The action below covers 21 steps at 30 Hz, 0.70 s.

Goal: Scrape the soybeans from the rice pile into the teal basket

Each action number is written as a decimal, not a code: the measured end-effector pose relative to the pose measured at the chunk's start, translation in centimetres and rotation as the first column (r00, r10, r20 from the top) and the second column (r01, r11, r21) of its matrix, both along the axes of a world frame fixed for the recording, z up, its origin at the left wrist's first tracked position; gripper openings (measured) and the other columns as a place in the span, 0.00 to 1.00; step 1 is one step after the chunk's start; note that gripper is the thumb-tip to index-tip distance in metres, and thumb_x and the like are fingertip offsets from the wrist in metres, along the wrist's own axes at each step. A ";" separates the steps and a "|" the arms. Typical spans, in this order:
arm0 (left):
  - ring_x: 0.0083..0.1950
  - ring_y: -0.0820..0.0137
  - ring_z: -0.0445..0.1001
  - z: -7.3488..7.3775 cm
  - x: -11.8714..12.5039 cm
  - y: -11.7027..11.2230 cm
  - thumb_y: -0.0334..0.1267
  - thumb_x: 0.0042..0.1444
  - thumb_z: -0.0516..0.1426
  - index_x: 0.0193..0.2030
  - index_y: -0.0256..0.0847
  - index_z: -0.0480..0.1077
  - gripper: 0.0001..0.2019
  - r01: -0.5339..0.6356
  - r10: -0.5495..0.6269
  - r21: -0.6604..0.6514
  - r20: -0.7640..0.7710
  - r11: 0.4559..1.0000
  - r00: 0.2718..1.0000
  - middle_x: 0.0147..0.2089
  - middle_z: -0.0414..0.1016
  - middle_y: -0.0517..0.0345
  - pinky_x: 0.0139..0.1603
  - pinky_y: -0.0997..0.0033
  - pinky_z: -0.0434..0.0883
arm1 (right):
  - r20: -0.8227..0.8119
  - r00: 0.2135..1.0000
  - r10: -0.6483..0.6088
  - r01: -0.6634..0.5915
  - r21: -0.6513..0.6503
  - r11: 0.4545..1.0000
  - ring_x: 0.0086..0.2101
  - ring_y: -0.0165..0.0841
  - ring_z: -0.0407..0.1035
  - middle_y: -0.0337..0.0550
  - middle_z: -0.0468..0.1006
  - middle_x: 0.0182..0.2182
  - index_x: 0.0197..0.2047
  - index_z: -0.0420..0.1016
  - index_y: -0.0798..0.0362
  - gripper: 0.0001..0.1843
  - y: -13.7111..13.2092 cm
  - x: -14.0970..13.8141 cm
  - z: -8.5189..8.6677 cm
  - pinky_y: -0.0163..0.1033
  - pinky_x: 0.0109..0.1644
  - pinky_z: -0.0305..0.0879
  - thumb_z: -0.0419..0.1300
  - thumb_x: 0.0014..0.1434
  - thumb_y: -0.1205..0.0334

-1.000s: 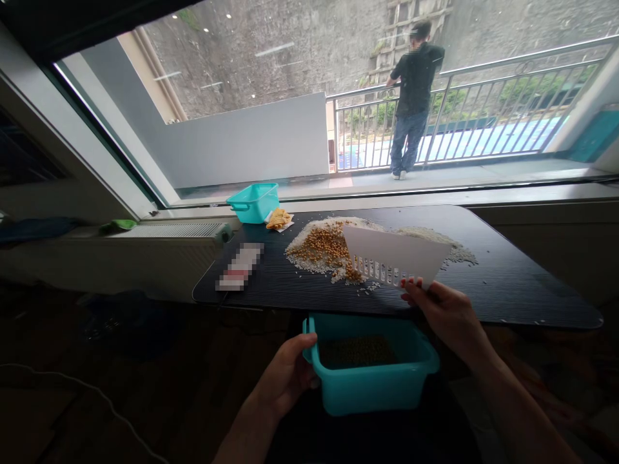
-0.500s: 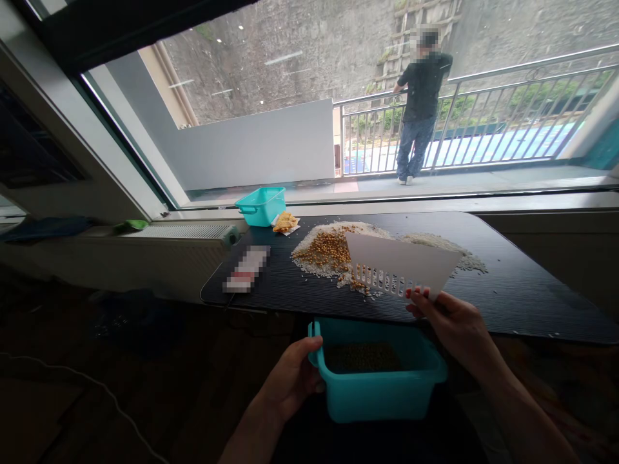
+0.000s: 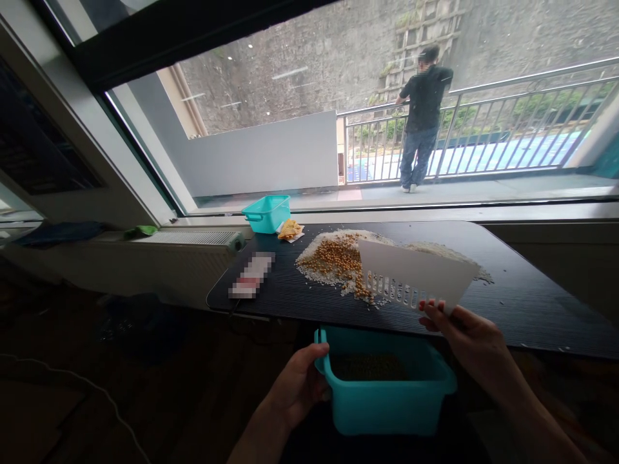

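My left hand (image 3: 302, 380) is closed round the left end of a turquoise plastic basket (image 3: 387, 406), thumb over its rim. Small dark grains (image 3: 372, 366) cover the basket's bottom. Above the table, my right hand (image 3: 464, 328) pinches the lower right corner of a thin white plate (image 3: 420, 267), which has a row of slots along its lower edge. The plate is tilted and hides part of what lies behind it. To its left, round yellow-brown beans (image 3: 338, 254) rest on a heap of white rice grains (image 3: 314, 241). More rice (image 3: 435, 248) is spread behind the plate on the right.
The dark table (image 3: 280, 303) has a rounded left corner. At its back left stand a second turquoise basket (image 3: 268, 216) and some yellowish food on white paper (image 3: 291, 230). A blurred flat item (image 3: 252, 276) lies nearer. Beyond the window, a person (image 3: 423, 116) leans on a railing.
The view has shifted slightly, so everything sits a little lower and further right. The white plate has moved slightly right over the table. Both hands keep their grips.
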<state>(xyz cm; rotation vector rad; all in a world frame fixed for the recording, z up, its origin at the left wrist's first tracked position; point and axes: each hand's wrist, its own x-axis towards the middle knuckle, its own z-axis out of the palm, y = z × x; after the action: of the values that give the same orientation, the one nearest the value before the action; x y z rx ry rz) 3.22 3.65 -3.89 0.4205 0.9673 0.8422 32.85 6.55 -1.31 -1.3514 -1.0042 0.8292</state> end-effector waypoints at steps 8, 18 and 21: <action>0.19 0.77 0.63 -0.2 0.3 0.1 0.51 0.29 0.80 0.24 0.42 0.67 0.29 -0.013 0.013 -0.012 0.023 1.000 1.000 0.17 0.66 0.69 0.21 0.77 0.58 | -0.015 1.000 0.022 -0.023 -0.015 1.000 0.35 0.48 0.86 0.49 0.91 0.35 0.30 0.90 0.49 0.37 -0.9 0.8 -0.3 0.48 0.42 0.87 0.77 0.33 0.23; 0.19 0.75 0.65 -1.5 0.7 0.7 0.47 0.37 0.79 0.25 0.42 0.69 0.24 -0.032 0.034 -0.045 0.056 0.999 0.998 0.18 0.68 0.67 0.23 0.75 0.59 | -0.088 0.995 0.045 -0.047 -0.021 0.999 0.35 0.52 0.87 0.49 0.91 0.34 0.30 0.91 0.47 0.33 0.1 1.5 -1.4 0.49 0.41 0.88 0.80 0.31 0.27; 0.23 0.68 0.74 -1.5 0.6 0.9 0.46 0.45 0.78 0.27 0.41 0.72 0.20 0.062 -0.056 -0.059 0.098 0.996 0.994 0.20 0.73 0.63 0.27 0.72 0.66 | -0.109 0.993 0.045 -0.046 -0.009 0.999 0.34 0.51 0.86 0.50 0.91 0.34 0.29 0.91 0.48 0.35 -0.1 1.1 -1.1 0.49 0.43 0.87 0.78 0.30 0.25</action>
<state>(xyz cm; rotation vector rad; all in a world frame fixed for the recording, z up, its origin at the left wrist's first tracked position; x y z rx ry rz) 3.87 4.52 -5.38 0.3511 0.8855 0.7700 33.96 6.42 -2.39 -1.2828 -0.9493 0.9340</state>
